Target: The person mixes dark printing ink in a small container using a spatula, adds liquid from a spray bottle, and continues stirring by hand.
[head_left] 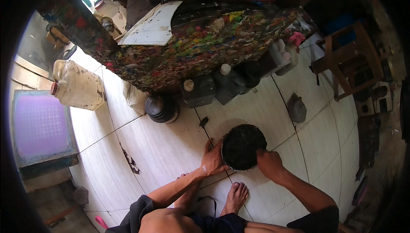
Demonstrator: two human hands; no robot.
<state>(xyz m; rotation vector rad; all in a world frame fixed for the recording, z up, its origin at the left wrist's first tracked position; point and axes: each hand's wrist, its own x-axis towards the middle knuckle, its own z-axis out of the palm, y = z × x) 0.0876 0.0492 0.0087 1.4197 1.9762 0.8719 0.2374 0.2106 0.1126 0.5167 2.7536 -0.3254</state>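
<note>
A round black bucket [243, 147] stands on the white tiled floor between my hands, its rim pale and crusted. Dark material fills its inside, and I cannot tell whether it is liquid or paste. My left hand [213, 158] grips the bucket's left side, its fingers bent against the outer wall. At the right rim, my right hand [270, 164] is closed with its fingertips reaching over the opening. Whatever those fingers hold, if anything, is lost against the dark inside. My bare foot [235, 196] rests on the tiles just below the bucket.
Ahead stands a paint-crusted bench [205, 45]. Along its foot are a lidded black tub [161, 109], dark jugs [199, 92] and a translucent bottle [287, 58]. A stained jerrycan [79, 85] and a purple framed screen [42, 124] lie left. A brown stool [348, 58] stands right.
</note>
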